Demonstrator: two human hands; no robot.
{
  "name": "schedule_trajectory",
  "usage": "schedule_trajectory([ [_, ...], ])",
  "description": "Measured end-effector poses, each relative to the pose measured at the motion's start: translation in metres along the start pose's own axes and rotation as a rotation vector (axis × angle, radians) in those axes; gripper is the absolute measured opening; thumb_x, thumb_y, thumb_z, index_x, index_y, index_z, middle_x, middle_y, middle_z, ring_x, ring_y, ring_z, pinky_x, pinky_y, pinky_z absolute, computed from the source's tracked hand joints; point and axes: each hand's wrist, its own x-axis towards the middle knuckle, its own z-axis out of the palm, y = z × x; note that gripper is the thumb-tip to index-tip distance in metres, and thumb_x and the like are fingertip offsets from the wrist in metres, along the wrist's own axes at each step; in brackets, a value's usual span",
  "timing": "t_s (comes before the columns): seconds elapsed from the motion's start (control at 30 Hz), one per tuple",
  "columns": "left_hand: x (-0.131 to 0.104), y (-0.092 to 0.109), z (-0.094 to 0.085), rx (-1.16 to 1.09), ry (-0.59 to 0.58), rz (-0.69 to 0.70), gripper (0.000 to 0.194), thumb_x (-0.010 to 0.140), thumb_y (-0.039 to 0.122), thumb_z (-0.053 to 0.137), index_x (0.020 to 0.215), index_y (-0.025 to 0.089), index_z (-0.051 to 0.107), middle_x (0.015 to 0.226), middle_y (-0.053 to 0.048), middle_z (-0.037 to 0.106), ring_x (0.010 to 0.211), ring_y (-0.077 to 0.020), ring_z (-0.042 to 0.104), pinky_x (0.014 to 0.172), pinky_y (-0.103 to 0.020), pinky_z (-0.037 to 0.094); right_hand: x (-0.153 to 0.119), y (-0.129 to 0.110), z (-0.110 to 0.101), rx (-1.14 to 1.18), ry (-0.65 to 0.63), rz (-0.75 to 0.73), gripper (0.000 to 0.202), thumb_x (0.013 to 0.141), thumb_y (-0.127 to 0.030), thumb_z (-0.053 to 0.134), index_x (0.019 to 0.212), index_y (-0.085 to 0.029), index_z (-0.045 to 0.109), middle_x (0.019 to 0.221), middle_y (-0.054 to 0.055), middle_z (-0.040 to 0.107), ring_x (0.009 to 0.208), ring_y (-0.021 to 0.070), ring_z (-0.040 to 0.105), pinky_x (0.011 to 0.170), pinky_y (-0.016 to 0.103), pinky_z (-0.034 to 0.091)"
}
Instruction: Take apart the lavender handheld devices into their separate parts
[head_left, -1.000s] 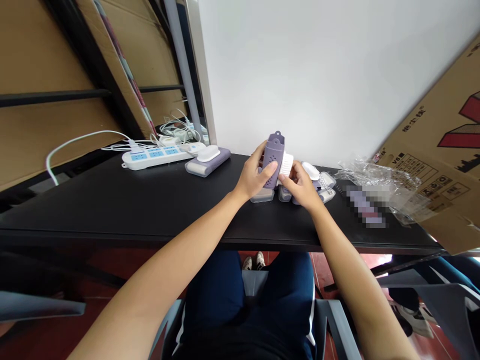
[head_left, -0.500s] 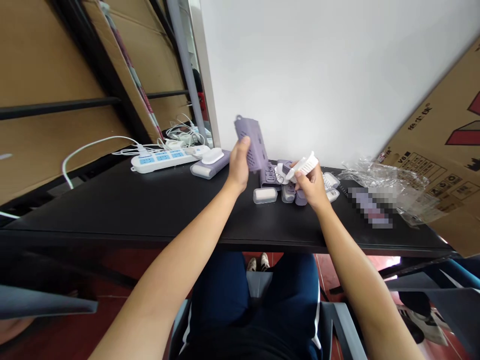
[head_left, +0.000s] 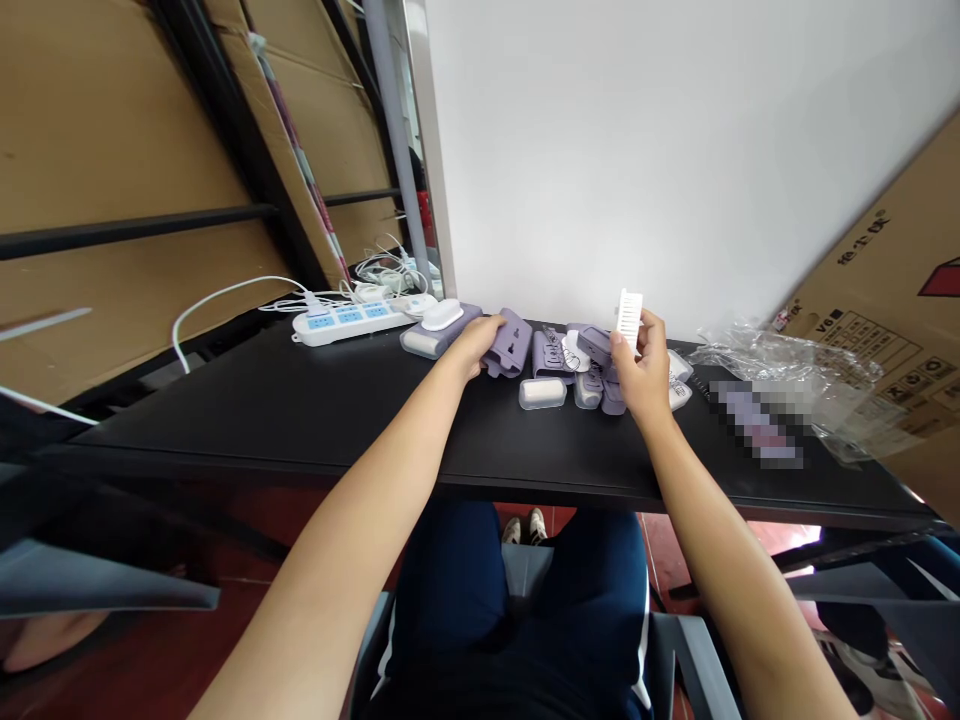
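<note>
My left hand [head_left: 477, 346] is closed on a purple plastic case [head_left: 511, 343] with dark cutouts, low over the black table. In my right hand [head_left: 646, 368] is a white ribbed piece [head_left: 628, 318], held upright between thumb and fingers. Between the hands lie several purple parts, among them a purple holder [head_left: 551, 355] and a purple block [head_left: 594, 344]. A clear case with a white inside [head_left: 542, 393] sits in front of them. Behind my left hand, a white oval piece [head_left: 442, 315] rests on another purple case [head_left: 469, 318].
A white power strip [head_left: 351, 320] with cables lies at the left rear. Crumpled clear plastic [head_left: 795, 365] and a cardboard box [head_left: 896, 330] are at the right. A white wall [head_left: 637, 150] rises behind the black table [head_left: 360, 400].
My left hand has lowered the purple case from the air to the table area and turned it. My right hand has tilted the white ribbed piece upright. The view has shifted slightly.
</note>
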Motion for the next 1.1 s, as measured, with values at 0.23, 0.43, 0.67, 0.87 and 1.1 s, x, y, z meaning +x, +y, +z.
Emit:
schedule_trajectory([
  [0.23, -0.008, 0.001, -0.006, 0.498, 0.164, 0.068, 0.026, 0.083, 0.038, 0.073, 0.102, 0.021, 0.070, 0.127, -0.019, 0.074, 0.132, -0.0438, 0.062, 0.109, -0.055, 0.048, 0.000, -0.002, 0.001, -0.061, -0.025, 0.027, 0.054, 0.097, -0.054, 0.065, 0.140, -0.026, 0.051, 0.083, -0.002, 0.054, 0.070, 0.0199, 0.055, 0.063, 0.035, 0.044],
  [0.43, -0.028, 0.013, 0.004, 0.605, 0.304, 0.397, 0.024, 0.098, 0.038, 0.058, 0.104, 0.021, 0.073, 0.130, -0.018, 0.071, 0.130, -0.0375, 0.062, 0.113, -0.053, 0.046, -0.001, -0.005, 0.002, -0.074, -0.133, -0.013, 0.050, 0.095, -0.054, 0.069, 0.135, -0.027, 0.059, 0.098, 0.003, 0.070, 0.082, 0.0216, 0.063, 0.070, 0.035, 0.050],
  [0.67, -0.053, 0.024, 0.023, -0.043, -0.445, 0.502, 0.064, 0.094, 0.065, 0.067, 0.143, 0.024, 0.065, 0.094, -0.004, 0.075, 0.080, -0.0184, 0.069, 0.074, -0.030, 0.053, -0.003, -0.011, 0.001, -0.246, -0.234, -0.188, 0.049, 0.096, -0.052, 0.069, 0.138, -0.027, 0.066, 0.123, 0.010, 0.075, 0.095, 0.0268, 0.067, 0.084, 0.043, 0.056],
  [0.87, -0.058, 0.023, 0.030, -0.095, -0.497, 0.508, 0.062, 0.073, 0.053, 0.091, 0.122, 0.019, 0.074, 0.114, -0.008, 0.077, 0.104, -0.0243, 0.072, 0.091, -0.035, 0.057, -0.007, -0.015, 0.001, -0.275, -0.305, -0.231, 0.048, 0.099, -0.055, 0.066, 0.140, -0.031, 0.066, 0.117, 0.009, 0.073, 0.084, 0.0237, 0.064, 0.077, 0.041, 0.055],
  [1.1, -0.031, 0.019, 0.004, 0.204, 0.065, 0.421, 0.036, 0.078, 0.043, 0.081, 0.105, 0.021, 0.070, 0.093, -0.002, 0.072, 0.082, -0.0193, 0.065, 0.069, -0.028, 0.048, -0.003, -0.011, 0.000, -0.277, -0.012, -0.150, 0.029, 0.102, -0.040, 0.055, 0.123, -0.025, 0.068, 0.105, 0.007, 0.069, 0.081, 0.0216, 0.061, 0.077, 0.040, 0.051],
])
